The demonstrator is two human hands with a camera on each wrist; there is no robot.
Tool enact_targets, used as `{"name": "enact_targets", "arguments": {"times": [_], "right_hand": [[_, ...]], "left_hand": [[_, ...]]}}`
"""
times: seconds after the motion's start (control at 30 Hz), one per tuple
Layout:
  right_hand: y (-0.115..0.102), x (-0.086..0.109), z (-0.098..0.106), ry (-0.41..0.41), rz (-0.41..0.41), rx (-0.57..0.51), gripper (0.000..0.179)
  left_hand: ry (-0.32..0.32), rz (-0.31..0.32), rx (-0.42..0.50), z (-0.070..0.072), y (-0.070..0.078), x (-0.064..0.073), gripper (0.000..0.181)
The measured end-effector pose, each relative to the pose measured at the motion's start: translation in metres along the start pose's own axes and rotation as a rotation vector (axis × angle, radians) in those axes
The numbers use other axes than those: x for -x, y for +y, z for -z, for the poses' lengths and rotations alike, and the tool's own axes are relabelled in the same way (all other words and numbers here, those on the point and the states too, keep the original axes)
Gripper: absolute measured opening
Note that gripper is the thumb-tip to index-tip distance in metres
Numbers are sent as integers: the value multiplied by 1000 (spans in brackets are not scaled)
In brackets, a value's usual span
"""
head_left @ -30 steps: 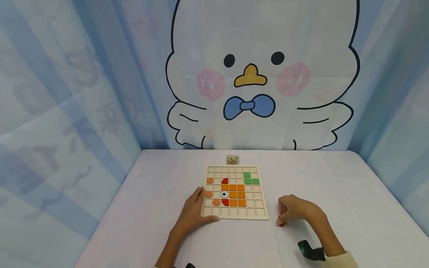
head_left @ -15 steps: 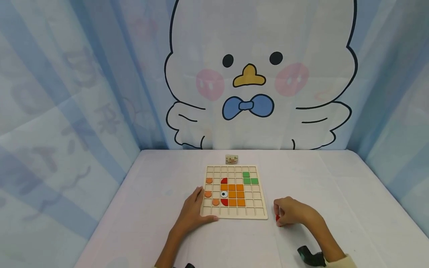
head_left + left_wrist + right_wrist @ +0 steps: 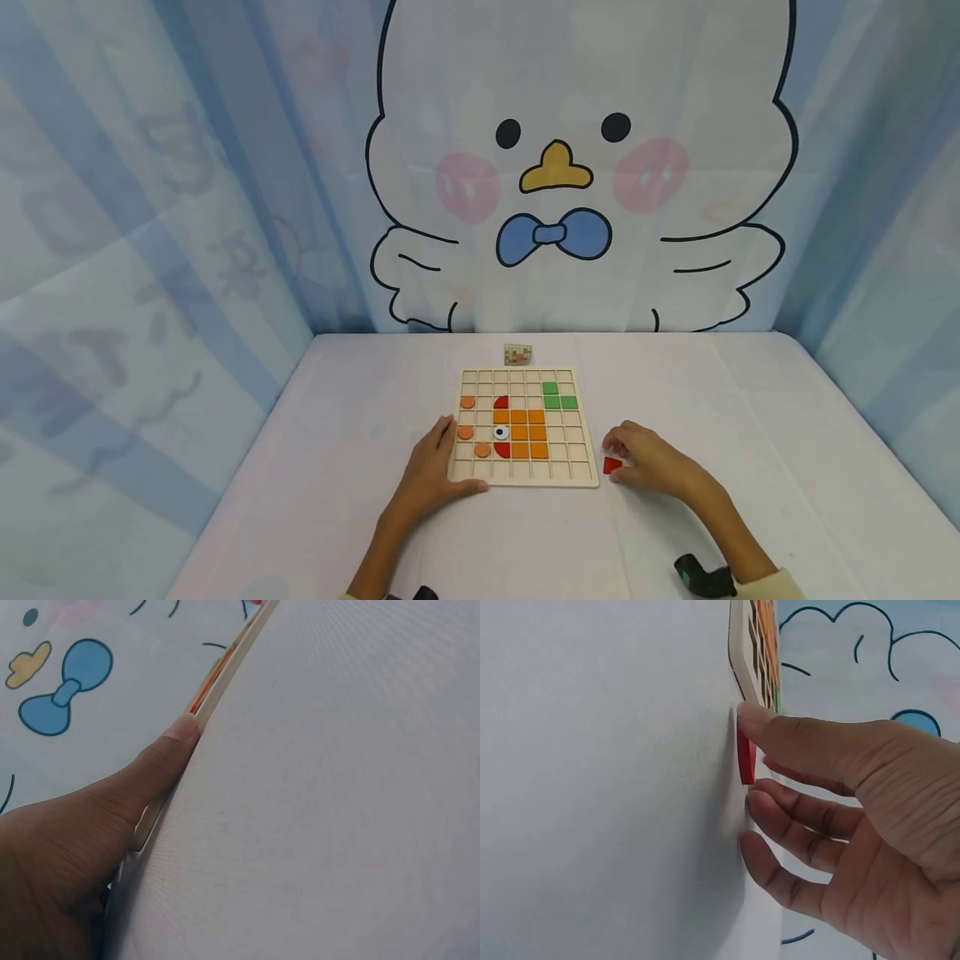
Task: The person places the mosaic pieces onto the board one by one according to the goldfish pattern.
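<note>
My left hand [image 3: 431,471] rests at the near left corner of a pale wooden grid board [image 3: 573,477]. Its fingers lie along the left side and its thumb [image 3: 154,761] presses the near edge. Just right of the board, my right hand [image 3: 656,462] holds a small red tile [image 3: 612,466] low at the table, between thumb [image 3: 769,727] and index finger. The other fingers are loosely bent. Set in the board are orange square tiles [image 3: 519,432], green squares [image 3: 551,402], red quarter-round pieces [image 3: 502,450], a white eye piece [image 3: 500,432] and orange round pieces [image 3: 482,450].
A small patterned picture card [image 3: 517,355] lies behind the board on the white table [image 3: 360,417]. Curtains surround the table, with a cartoon bird [image 3: 555,200] printed on the back one. A dark camera mount [image 3: 701,577] sits at my right wrist.
My right hand has moved forward and left toward the board with the red tile, and more of the tile shows now. The left hand and the board have stayed put.
</note>
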State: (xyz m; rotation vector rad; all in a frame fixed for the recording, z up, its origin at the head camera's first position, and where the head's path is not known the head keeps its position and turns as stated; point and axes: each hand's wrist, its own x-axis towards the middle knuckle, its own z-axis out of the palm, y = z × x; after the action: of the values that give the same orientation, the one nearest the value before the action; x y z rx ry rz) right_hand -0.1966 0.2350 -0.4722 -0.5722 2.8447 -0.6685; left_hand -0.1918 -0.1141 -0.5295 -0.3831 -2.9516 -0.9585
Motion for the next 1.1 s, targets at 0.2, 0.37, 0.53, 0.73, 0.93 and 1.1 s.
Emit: {"name": "enact_targets", "arguments": {"times": [0.2, 0.37, 0.53, 0.73, 0.93, 1.1], "right_hand": [[5, 0, -4, 24, 14, -2, 23], [9, 0, -5, 46, 102, -23, 22], [10, -2, -7, 52, 90, 3, 22], [9, -3, -8, 83, 67, 82, 21], [6, -11, -8, 125, 134, 104, 20], [-6, -21, -9, 118, 180, 93, 21]], "left_hand": [[1, 3, -4, 0, 0, 0, 121], [3, 2, -5, 0, 0, 0, 122], [6, 6, -3, -1, -1, 0, 121], [5, 11, -10, -2, -1, -1, 122], [7, 7, -9, -1, -1, -2, 123], [-1, 19, -11, -1, -1, -1, 123]]}}
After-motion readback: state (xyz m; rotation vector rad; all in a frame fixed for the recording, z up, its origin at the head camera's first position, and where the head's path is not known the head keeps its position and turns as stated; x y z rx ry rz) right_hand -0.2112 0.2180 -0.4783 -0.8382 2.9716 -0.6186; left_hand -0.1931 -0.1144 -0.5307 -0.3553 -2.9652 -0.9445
